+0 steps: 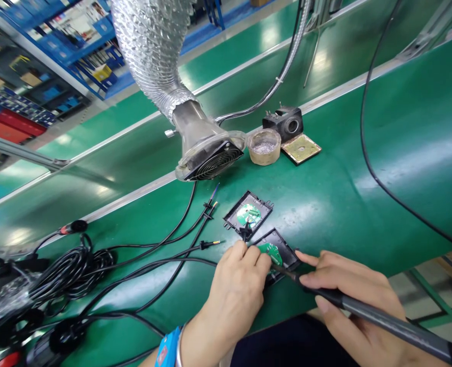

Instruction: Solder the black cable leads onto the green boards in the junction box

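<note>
My right hand (pixel 348 300) grips a dark soldering iron (pixel 382 318), its tip lying on the near black housing (pixel 283 252) that holds a green circuit board (pixel 270 251). My left hand (pixel 237 290) rests at that housing's left edge, fingers pinched on a black cable's end (pixel 244 235). A second black housing (pixel 248 214) with its own green board lies just beyond, apart from both hands.
A fume extractor fan (pixel 210 158) on a silver flexible duct (pixel 153 51) hangs over the green bench (pixel 363 193). Behind are a flux pot (pixel 264 147), a brass sponge plate (pixel 301 148) and a black block (pixel 285 122). Coiled black cables (pixel 65 275) fill the left.
</note>
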Available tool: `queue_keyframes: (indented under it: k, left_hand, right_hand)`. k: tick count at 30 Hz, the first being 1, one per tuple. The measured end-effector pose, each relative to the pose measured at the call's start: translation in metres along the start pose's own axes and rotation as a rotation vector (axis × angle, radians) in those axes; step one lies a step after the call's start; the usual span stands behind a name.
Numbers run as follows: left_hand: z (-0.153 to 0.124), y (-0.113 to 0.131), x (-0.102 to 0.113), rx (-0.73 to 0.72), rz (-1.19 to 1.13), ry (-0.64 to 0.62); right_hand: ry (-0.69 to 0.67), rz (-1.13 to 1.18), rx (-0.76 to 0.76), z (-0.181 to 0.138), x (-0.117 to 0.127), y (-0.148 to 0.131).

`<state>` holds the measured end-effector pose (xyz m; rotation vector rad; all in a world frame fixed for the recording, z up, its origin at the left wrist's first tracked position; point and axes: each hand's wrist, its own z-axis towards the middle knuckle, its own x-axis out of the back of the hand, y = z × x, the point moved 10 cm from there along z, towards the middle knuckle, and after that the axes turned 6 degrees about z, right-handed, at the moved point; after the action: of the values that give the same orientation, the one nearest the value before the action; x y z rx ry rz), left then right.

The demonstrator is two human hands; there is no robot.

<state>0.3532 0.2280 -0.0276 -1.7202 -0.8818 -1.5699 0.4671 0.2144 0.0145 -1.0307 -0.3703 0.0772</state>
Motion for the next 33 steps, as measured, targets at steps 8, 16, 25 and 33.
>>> queue_keyframes:
  k: [8, 16, 25, 33]
  left_hand:
    - [-0.001, -0.013, 0.0, 0.116, -0.204, 0.049]
    - [0.0, -0.016, -0.003, 0.127, -0.226, 0.031]
    - [-0.001, -0.012, -0.002, 0.112, -0.159, 0.019]
    - [-0.001, -0.012, -0.001, 0.104, -0.147, 0.054]
  right_hand:
    - [0.035, 0.041, -0.026, -0.004, 0.001, 0.005]
    - [0.06, 0.008, -0.019, -0.002, 0.004, 0.004]
    - [0.055, 0.005, -0.004, -0.001, 0.003, 0.001]
    - [0.045, 0.008, 0.001, -0.001, 0.001, 0.001]
